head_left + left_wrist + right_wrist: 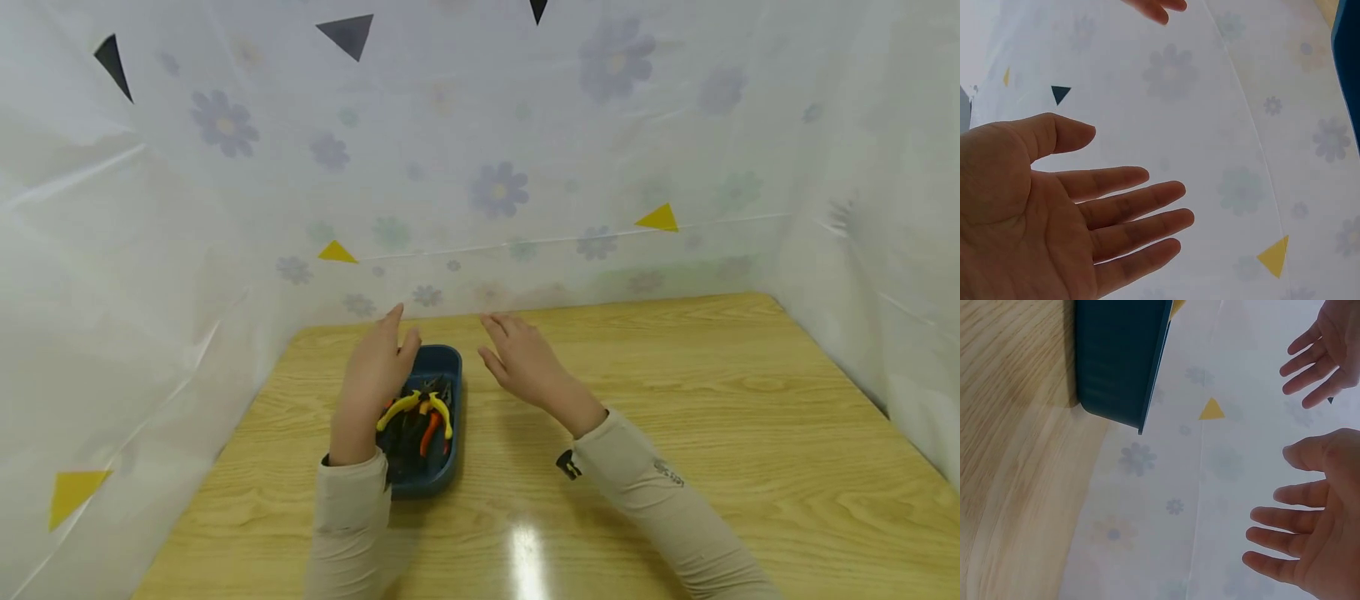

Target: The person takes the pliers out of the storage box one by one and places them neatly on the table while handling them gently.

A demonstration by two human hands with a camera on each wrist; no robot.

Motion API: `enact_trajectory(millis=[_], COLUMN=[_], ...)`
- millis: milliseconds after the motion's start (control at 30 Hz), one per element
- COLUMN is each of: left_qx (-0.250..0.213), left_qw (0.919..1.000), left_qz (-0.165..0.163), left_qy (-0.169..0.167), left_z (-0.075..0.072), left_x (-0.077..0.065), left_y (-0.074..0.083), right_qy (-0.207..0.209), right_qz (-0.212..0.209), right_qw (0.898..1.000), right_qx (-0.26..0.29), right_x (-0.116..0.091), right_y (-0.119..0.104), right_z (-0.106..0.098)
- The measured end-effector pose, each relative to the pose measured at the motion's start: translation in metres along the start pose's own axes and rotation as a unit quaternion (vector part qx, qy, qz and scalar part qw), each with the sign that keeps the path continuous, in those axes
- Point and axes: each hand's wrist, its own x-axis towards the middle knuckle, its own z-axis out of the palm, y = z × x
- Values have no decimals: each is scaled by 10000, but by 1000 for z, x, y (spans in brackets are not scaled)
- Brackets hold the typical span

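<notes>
A dark blue rectangular bin [447, 475] stands on the table, holding several hand tools. On top lie pliers with yellow handles [402, 406]; red-orange handles [431, 433] and dark tools lie beneath them. My left hand [371, 362] is raised over the bin's left side, hiding part of it, and its fingers are straight with nothing in them. To the right of the bin, my right hand [528, 362] hovers above the table, fingers extended and holding nothing. Both palms face each other; the left wrist view shows the left palm [1054, 219] bare, the right wrist view the right palm [1329, 531].
The wood-grain table [675, 400] reaches back to a white plastic sheet [465, 125] printed with flowers and triangles. More sheeting [112, 250] hangs along the left side, and again on the right. The bin's wall [1116, 362] rises from the table.
</notes>
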Motion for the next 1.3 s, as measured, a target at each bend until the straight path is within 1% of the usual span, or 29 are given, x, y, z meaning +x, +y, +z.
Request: enact_trajectory(millis=[133, 367, 567, 700, 1067, 1300], left_qx=[-15, 91, 54, 55, 195, 249], left_qw=[9999, 9990, 9975, 9966, 9945, 9930], left_qz=[-99, -348, -599, -701, -787, -840], left_qy=[-61, -277, -371, -432, -659, -798], left_z=[-5, -12, -14, -15, -24, -26], left_x=[-2, -2, -4, -5, -13, -13], left_y=[-6, -19, -28, -35, -60, -74], right_qy=[-70, -171, -309, -406, -656, -724], right_qz=[15, 47, 21, 0, 85, 109], right_qw=[10000, 9998, 9995, 9992, 9977, 9970], right_qx=[22, 68, 87, 57, 144, 240], right_x=[-2, -5, -8, -9, -13, -14], right_y=[-2, -5, -11, -14, -20, -22], right_z=[0, -1, -1, 2, 10, 11])
